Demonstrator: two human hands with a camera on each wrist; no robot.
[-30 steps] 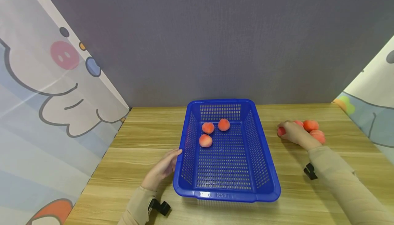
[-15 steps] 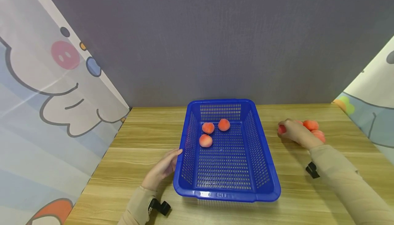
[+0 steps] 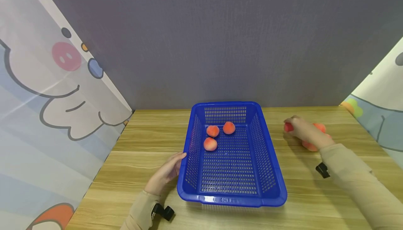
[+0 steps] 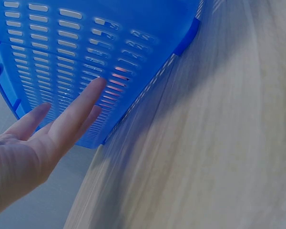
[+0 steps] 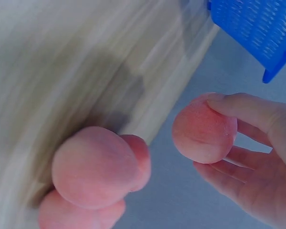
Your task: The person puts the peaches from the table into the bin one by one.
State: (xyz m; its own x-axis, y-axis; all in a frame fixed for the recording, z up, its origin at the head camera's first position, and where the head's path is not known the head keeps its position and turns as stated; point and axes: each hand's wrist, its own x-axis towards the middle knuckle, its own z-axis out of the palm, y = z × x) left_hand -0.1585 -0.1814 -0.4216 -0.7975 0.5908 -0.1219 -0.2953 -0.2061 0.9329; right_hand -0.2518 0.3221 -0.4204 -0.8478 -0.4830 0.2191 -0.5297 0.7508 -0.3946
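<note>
A blue perforated basket (image 3: pixel 233 202) stands mid-table with three peaches in its back left part, one of them a pale orange peach (image 3: pixel 210 144). At the basket's left side is the left hand (image 3: pixel 166 172), its thumb side on the rim; in the left wrist view the fingers of the left hand (image 4: pixel 52 133) lie extended along the slotted wall. The right hand (image 3: pixel 303 130) pinches a peach (image 5: pixel 205 129) between thumb and fingers, above the table in the right wrist view. Beside and partly behind that hand lie several peaches (image 5: pixel 93 167) in a cluster.
The wooden table (image 3: pixel 141 128) ends at a grey upright panel (image 3: pixel 220 41) behind. Printed cartoon sheets stand along the left (image 3: pixel 28 118) and right sides. Black wrist cameras sit on both sleeves.
The right hand has risen slightly and moved a little back with the pinched peach. The other peaches on the right have shifted somewhat. The left hand and the basket have not moved.
</note>
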